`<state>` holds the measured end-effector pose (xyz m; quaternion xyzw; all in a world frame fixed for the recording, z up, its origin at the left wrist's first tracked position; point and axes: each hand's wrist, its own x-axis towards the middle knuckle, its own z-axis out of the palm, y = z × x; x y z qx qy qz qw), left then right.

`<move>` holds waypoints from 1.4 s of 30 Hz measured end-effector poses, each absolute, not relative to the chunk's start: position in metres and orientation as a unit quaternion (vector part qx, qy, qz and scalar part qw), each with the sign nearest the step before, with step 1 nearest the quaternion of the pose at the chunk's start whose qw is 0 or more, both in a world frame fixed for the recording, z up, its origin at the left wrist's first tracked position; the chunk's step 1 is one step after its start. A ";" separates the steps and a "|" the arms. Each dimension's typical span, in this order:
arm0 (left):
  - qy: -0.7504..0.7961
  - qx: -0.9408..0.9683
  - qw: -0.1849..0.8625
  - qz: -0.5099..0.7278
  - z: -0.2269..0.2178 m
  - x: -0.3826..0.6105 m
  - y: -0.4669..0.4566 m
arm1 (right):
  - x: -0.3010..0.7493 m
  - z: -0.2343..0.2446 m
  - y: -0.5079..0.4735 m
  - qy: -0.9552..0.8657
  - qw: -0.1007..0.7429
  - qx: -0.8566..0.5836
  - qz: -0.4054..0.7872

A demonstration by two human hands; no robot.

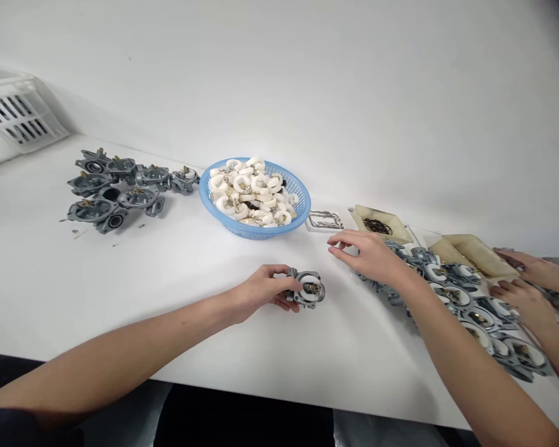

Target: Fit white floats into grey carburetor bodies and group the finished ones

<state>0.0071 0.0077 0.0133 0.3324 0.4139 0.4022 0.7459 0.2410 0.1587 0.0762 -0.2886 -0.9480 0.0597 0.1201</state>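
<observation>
Far left: pile of grey castings (116, 189) on white table (168, 279). Centre: blue basket (242, 228) heaped with white rings (249, 186). Front of basket: left hand (261, 292) clamped on grey carburetor body (307, 290), resting on table. Long axis left-right; round open face toward right and up. White ring and brass part inside. Right hand (368, 254) hovering just beside, fingers loosely spread, nothing gripped. Far right: another person's hands (526, 298) over row of bodies (475, 323).

Carburetor (307, 289) before basket (256, 231), on table (168, 279)
</observation>
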 end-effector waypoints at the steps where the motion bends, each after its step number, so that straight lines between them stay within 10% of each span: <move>1: 0.414 0.331 0.747 0.402 0.013 0.007 0.008 | 0.241 0.079 0.170 -0.946 0.088 -0.306 0.057; 17: 0.416 0.320 0.750 0.402 0.011 0.008 0.007 | 0.190 0.073 0.301 -0.858 -0.251 -0.436 -0.109; 42: 0.411 0.313 0.755 0.404 0.009 0.008 0.009 | 0.150 0.043 0.310 -0.829 -0.339 -0.408 -0.178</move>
